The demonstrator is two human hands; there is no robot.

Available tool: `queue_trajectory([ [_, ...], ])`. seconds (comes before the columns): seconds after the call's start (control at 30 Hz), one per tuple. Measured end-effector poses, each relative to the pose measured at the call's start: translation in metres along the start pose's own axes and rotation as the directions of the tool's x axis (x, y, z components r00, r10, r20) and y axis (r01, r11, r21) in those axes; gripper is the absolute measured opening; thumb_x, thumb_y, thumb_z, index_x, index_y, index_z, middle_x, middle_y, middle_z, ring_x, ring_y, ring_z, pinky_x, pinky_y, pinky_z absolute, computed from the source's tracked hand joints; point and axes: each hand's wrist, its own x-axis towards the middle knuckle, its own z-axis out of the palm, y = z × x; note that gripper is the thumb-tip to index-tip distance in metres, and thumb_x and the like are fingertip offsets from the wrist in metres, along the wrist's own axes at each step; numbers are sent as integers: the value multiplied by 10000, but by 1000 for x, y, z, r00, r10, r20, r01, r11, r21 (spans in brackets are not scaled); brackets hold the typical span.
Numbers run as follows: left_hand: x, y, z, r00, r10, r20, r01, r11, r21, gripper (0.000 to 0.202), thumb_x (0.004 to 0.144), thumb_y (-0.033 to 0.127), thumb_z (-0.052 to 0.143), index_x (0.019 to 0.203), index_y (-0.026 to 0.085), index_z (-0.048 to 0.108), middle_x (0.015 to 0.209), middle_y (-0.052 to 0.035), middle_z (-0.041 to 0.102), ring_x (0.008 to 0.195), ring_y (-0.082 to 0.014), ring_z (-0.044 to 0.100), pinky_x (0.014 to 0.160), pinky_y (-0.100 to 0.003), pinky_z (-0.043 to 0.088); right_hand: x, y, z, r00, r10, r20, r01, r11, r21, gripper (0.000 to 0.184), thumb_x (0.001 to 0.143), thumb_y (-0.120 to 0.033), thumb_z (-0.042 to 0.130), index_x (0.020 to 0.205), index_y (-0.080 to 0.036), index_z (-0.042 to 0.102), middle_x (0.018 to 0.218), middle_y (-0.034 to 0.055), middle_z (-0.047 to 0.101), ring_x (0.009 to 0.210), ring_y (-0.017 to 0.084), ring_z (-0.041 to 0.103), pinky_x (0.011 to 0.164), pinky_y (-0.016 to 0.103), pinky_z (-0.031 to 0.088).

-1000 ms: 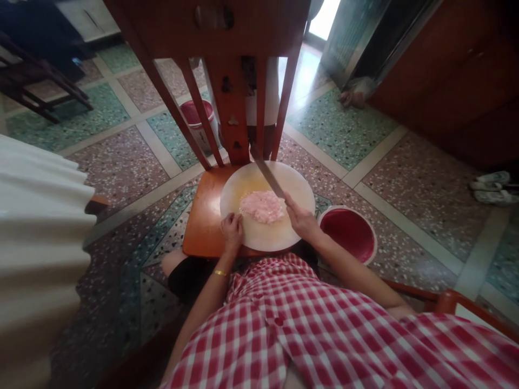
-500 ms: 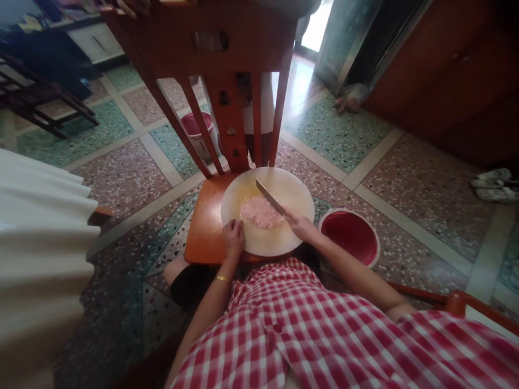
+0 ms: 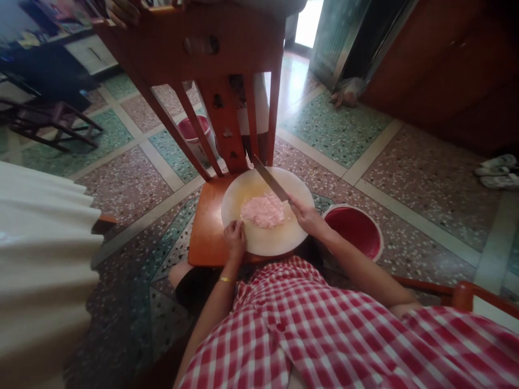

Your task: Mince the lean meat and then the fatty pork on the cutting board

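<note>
A round pale chopping board (image 3: 275, 240) lies on the seat of a wooden chair (image 3: 206, 227). A flat heap of pink minced meat (image 3: 263, 210) sits in the board's middle. My right hand (image 3: 307, 218) is closed round the handle of a long knife (image 3: 270, 179), whose blade is raised above the meat and points away to the upper left. My left hand (image 3: 235, 237) rests curled on the board's near left edge, beside the meat, holding the board down.
A red bucket (image 3: 357, 229) stands on the terrazzo floor right of the chair. A smaller red-rimmed pail (image 3: 194, 132) stands behind the chair's slatted back. White cloth (image 3: 40, 259) fills the left. Sandals (image 3: 497, 170) lie far right; a dark bench (image 3: 48, 119) far left.
The knife went down onto the meat half a second ago and is now lifted again. My left hand stayed on the board's edge. The view shifted slightly.
</note>
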Motion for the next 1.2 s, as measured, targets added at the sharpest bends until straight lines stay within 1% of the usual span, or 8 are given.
queue_trajectory([
  [0.17,1,1,0,1000,8,-20,-8,1000,14,260,845,238,422,960,177,648,1010,-123,588,912,-212,522,812,-369,394,2,6,12,991,80,106,-71,994,-84,462,910,-262,368,1372,-267,352,1094,59,652,920,224,644,793,315,494],
  [0.33,0,-1,1,999,30,-23,-29,1000,11,259,833,214,426,971,181,642,1022,-118,585,928,-211,518,828,-370,393,-3,5,10,1000,26,-2,-26,998,-62,467,925,-298,329,1392,-281,307,1075,49,662,933,223,640,804,318,488],
  [0.5,0,-1,1,1000,20,-20,-20,1000,17,261,846,236,418,970,189,642,1031,-120,580,939,-215,516,826,-371,394,-6,3,16,993,67,92,-58,994,-98,485,908,-243,368,1388,-278,313,1060,44,669,892,209,654,781,299,498],
  [0.7,0,0,0,1000,15,9,-15,1000,-2,264,848,235,419,989,187,637,1049,-126,566,957,-220,505,854,-386,374,-6,2,8,1000,23,-17,-23,999,-31,478,922,-284,331,1398,-258,297,1104,46,648,956,216,630,853,329,476],
  [0.87,1,2,0,1000,-12,24,12,1000,-4,261,843,225,425,980,184,644,1043,-130,567,963,-230,500,859,-397,368,-7,7,10,990,93,110,-91,996,-18,463,906,-257,357,1369,-242,362,1111,49,642,995,229,612,830,333,487],
  [1.0,2,1,1,1000,-4,14,4,1000,8,258,836,219,436,986,188,645,1032,-119,574,949,-219,504,852,-380,375,-16,7,12,1000,19,12,-19,999,31,473,919,-291,331,1391,-259,314,1179,42,604,1022,213,598,854,312,473],
  [1.13,2,2,0,1000,18,22,-19,999,51,267,848,229,420,997,181,637,1037,-118,572,951,-210,500,847,-369,376,-21,7,15,989,56,134,-52,998,-37,484,911,-260,344,1393,-257,308,1056,49,670,919,219,644,795,316,493],
  [1.2,1,3,-2,999,28,27,-30,997,70,269,854,231,412,993,178,636,1032,-116,573,948,-207,499,845,-361,376,-21,5,11,988,36,152,-34,999,-18,475,907,-257,352,1382,-257,334,1073,47,664,943,216,635,803,303,488],
])
